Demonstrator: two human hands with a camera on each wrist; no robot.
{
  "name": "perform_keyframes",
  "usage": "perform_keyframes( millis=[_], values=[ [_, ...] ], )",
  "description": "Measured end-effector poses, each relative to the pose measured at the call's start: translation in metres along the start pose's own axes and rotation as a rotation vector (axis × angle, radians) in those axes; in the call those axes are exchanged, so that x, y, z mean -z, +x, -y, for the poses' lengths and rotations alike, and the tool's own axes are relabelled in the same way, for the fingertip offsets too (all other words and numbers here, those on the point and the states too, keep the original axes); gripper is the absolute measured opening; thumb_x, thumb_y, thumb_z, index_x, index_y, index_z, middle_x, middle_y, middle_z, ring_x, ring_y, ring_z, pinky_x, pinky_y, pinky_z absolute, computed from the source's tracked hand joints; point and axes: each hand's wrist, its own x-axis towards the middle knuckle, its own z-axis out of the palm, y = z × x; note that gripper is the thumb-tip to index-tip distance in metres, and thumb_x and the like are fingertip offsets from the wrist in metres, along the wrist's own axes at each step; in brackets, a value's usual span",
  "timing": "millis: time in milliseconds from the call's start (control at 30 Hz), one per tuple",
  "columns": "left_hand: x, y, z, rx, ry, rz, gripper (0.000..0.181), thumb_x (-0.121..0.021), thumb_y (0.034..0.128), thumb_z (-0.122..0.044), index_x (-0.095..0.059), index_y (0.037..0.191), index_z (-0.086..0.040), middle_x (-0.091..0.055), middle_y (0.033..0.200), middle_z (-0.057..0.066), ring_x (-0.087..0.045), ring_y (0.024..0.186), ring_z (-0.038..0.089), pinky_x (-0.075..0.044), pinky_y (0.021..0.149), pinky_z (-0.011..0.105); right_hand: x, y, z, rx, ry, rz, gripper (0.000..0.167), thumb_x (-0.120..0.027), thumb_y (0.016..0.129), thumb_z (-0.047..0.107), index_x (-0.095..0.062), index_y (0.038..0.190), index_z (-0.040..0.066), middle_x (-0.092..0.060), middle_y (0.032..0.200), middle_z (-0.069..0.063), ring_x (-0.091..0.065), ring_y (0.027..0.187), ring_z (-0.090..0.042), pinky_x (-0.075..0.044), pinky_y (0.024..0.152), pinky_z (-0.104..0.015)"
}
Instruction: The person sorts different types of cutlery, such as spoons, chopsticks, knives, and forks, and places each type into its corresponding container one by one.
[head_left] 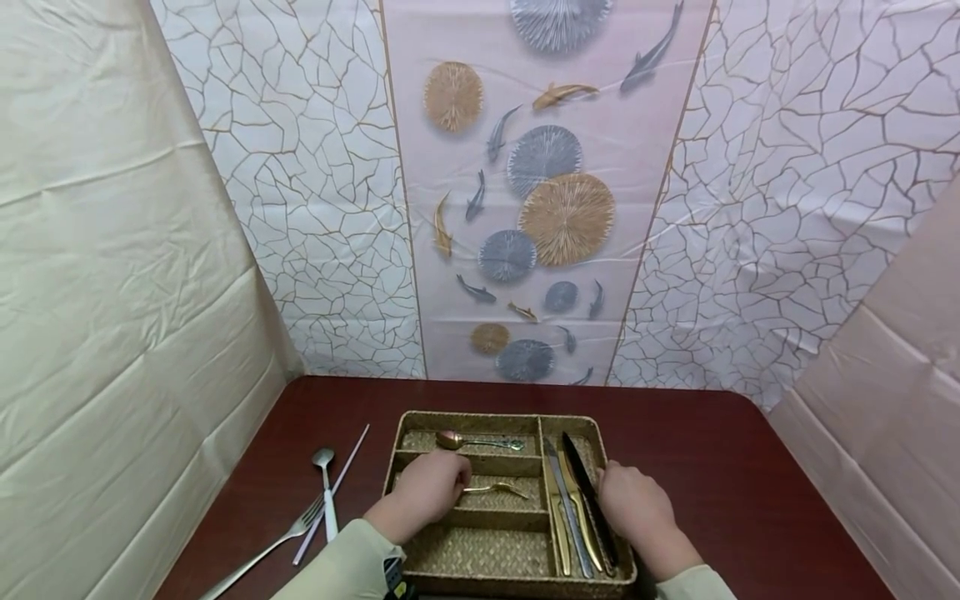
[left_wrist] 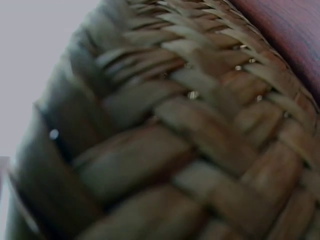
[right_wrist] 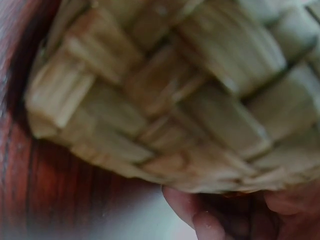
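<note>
A woven cutlery tray [head_left: 480, 575] with several compartments sits at the front of the table. Over its middle left compartment my left hand [head_left: 431, 487] has curled fingers and pinches one end of a slim gold utensil [head_left: 497, 489] with a curved tip; its other end is hidden by the hand. My right hand [head_left: 637, 504] grips the tray's right side; in the right wrist view its fingertips [right_wrist: 207, 225] show beside the woven wall [right_wrist: 165, 115]. In the left wrist view, the woven wall [left_wrist: 200, 130] fills the picture.
An ornate spoon [head_left: 480, 442] lies in the back compartment. Several knives [head_left: 573, 508], gold, silver and black, fill the right compartment. Left of the tray on the table lie a fork [head_left: 270, 546], a white-handled spoon [head_left: 327, 492] and a pale stick [head_left: 348, 467]. Cloth walls [head_left: 345, 250] surround the table.
</note>
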Motion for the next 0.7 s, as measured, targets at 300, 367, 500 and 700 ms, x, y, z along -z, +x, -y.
perform_keyframes(
  millis=[300, 367, 500, 700],
  values=[
    [0.005, -0.003, 0.007, 0.01, -0.024, -0.011, 0.02, -0.078, 0.1017, -0.014, -0.072, 0.086, -0.023, -0.061, 0.076, -0.015, -0.052, 0.063, 0.003, -0.05, 0.06, 0.031, 0.002, 0.001, 0.003, 0.016, -0.001, -0.013, 0.037, -0.056, 0.115, 0.021, -0.072, 0.115, -0.012, -0.072, 0.084, -0.022, -0.069, 0.064, -0.038, -0.059, 0.058, -0.057],
    [0.005, -0.002, 0.009, 0.014, -0.031, -0.012, 0.016, -0.077, 0.1024, -0.015, -0.074, 0.089, -0.023, -0.062, 0.077, -0.015, -0.053, 0.064, 0.002, -0.05, 0.061, 0.031, 0.002, 0.001, 0.003, 0.029, -0.001, -0.024, 0.036, -0.056, 0.115, 0.02, -0.073, 0.112, -0.012, -0.069, 0.079, -0.02, -0.066, 0.06, -0.034, -0.058, 0.055, -0.054],
    [0.009, -0.004, 0.012, 0.022, -0.075, -0.019, 0.009, -0.076, 0.1038, -0.017, -0.078, 0.097, -0.022, -0.066, 0.082, -0.015, -0.057, 0.067, 0.002, -0.052, 0.062, 0.031, 0.002, 0.0, 0.002, 0.025, 0.003, -0.036, 0.035, -0.057, 0.115, 0.02, -0.073, 0.11, -0.011, -0.067, 0.076, -0.018, -0.063, 0.056, -0.031, -0.058, 0.053, -0.052],
    [0.023, -0.02, 0.016, 0.035, -0.108, -0.112, 0.01, -0.083, 0.098, -0.016, -0.076, 0.094, -0.023, -0.068, 0.081, -0.017, -0.061, 0.069, 0.002, -0.052, 0.061, 0.032, 0.0, -0.003, -0.001, 0.005, 0.024, -0.027, 0.033, -0.058, 0.114, 0.02, -0.073, 0.109, -0.009, -0.071, 0.082, -0.021, -0.068, 0.063, -0.036, -0.059, 0.058, -0.056]
  ],
)
